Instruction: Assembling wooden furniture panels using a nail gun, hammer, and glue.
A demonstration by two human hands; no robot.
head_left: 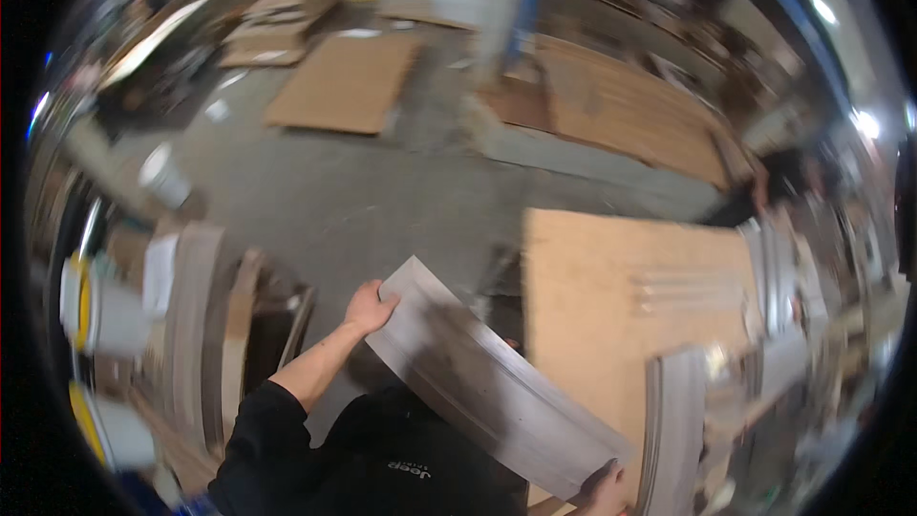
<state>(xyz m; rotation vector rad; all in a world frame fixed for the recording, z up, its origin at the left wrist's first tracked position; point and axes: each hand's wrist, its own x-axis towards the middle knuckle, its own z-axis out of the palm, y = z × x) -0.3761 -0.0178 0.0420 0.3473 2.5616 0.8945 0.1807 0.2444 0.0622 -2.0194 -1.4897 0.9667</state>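
A long grey wood-look panel (497, 382) with a lengthwise groove slants across the front of my body. Its far left end is in my left hand (369, 310), fingers behind and thumb on the upper face. My right hand (606, 491) grips the near right end, thumb on top, partly cut off by the lower edge. To the right of the panel stands a tan board-topped table (583, 296). On its near right corner sits a stack of similar grey panels (676, 411), close to my right hand.
More grey panels (769, 277) stand at the table's right edge. At left are upright boards (196, 325) and white buckets with yellow rims (115, 311). Brown sheets (349, 81) lie stacked on the floor ahead. A column (506, 14) rises beside a large brown stack (630, 105).
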